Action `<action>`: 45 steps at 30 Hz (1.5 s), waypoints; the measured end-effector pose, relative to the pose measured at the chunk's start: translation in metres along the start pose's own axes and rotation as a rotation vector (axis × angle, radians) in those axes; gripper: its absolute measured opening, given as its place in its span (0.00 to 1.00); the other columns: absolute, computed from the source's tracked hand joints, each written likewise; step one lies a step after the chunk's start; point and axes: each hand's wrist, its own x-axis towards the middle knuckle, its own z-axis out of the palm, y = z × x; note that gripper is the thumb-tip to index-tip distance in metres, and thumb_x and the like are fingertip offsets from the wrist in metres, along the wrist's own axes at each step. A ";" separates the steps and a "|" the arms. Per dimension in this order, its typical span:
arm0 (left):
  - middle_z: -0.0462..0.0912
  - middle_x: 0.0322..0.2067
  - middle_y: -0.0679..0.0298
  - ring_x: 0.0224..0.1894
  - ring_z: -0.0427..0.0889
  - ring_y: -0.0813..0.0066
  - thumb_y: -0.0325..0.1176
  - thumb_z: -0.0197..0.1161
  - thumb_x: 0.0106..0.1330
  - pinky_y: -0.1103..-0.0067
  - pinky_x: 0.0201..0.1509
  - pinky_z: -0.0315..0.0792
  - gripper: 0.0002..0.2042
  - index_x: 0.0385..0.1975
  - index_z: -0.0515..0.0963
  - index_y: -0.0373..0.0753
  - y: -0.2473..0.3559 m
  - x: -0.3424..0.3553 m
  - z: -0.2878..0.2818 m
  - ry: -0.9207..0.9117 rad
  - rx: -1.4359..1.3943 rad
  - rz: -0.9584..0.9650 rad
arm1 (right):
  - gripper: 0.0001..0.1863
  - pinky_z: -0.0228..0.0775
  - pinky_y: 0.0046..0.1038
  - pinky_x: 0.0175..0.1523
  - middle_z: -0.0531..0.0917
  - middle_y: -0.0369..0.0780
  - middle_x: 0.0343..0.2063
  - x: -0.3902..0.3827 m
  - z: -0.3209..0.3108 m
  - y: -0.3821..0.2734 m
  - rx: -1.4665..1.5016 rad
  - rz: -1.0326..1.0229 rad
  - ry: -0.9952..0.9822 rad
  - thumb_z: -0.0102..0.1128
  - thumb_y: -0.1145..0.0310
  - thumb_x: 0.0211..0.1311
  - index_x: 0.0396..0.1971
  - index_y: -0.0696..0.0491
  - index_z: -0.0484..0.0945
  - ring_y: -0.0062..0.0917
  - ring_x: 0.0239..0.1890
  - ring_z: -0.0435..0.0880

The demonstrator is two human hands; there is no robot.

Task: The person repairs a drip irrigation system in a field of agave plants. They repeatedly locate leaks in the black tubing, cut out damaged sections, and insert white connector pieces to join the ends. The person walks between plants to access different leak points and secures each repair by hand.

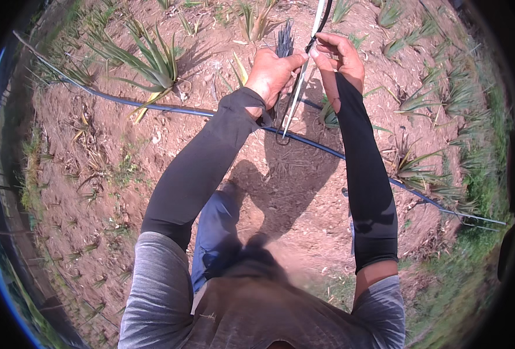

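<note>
My left hand point(274, 74) is closed round a bundle of thin black strips point(284, 39) that look like cable ties. Its thumb reaches across to a slim white stake point(295, 96). Thumb and fingers of my right hand point(343, 61) are bent together at a black tie point(310, 44) wrapped on the stake. A black tube point(328, 14) runs up alongside the stake above that tie. Low on the stake, a dark loop point(282, 137) hangs beside a long black pipe point(182, 110). Exactly what the right fingertips pinch is partly hidden.
The pipe crosses the reddish soil from upper left to lower right. Spiky aloe-like plants point(158, 67) grow on the left, with more point(412, 168) on the right. My blue-trousered leg point(217, 232) is below. Grass point(478, 250) lines the right side.
</note>
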 end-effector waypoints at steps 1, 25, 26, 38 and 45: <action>0.72 0.12 0.68 0.08 0.64 0.83 0.30 0.66 0.58 0.82 0.09 0.53 0.07 0.23 0.77 0.34 -0.002 0.001 0.000 -0.006 -0.005 0.005 | 0.16 0.72 0.21 0.47 0.78 0.34 0.41 0.002 0.000 -0.002 -0.013 0.027 -0.010 0.63 0.77 0.57 0.47 0.53 0.78 0.20 0.43 0.78; 0.67 0.12 0.76 0.11 0.60 0.89 0.29 0.65 0.59 0.86 0.13 0.50 0.05 0.31 0.78 0.36 0.004 0.034 -0.008 0.062 0.145 0.284 | 0.08 0.79 0.25 0.47 0.81 0.43 0.43 -0.003 0.011 0.022 0.583 0.377 0.077 0.57 0.73 0.64 0.40 0.59 0.75 0.26 0.45 0.82; 0.67 0.12 0.76 0.11 0.60 0.89 0.29 0.65 0.59 0.86 0.13 0.50 0.05 0.31 0.78 0.36 0.003 0.036 -0.009 0.052 0.142 0.295 | 0.08 0.79 0.25 0.47 0.81 0.43 0.43 -0.002 0.011 0.022 0.585 0.379 0.073 0.57 0.73 0.64 0.40 0.58 0.75 0.27 0.46 0.82; 0.80 0.26 0.63 0.16 0.67 0.86 0.30 0.62 0.63 0.89 0.14 0.58 0.08 0.37 0.77 0.33 -0.008 0.048 -0.012 -0.086 -0.099 0.046 | 0.10 0.74 0.26 0.52 0.80 0.44 0.43 -0.003 0.009 0.022 0.609 0.399 0.051 0.56 0.70 0.65 0.42 0.60 0.73 0.27 0.47 0.80; 0.80 0.22 0.65 0.13 0.67 0.84 0.29 0.61 0.63 0.85 0.12 0.58 0.07 0.35 0.78 0.32 0.000 0.044 -0.005 -0.052 -0.001 -0.013 | 0.07 0.77 0.22 0.47 0.81 0.41 0.42 -0.002 0.004 0.019 0.540 0.411 0.042 0.55 0.70 0.66 0.41 0.57 0.73 0.25 0.45 0.82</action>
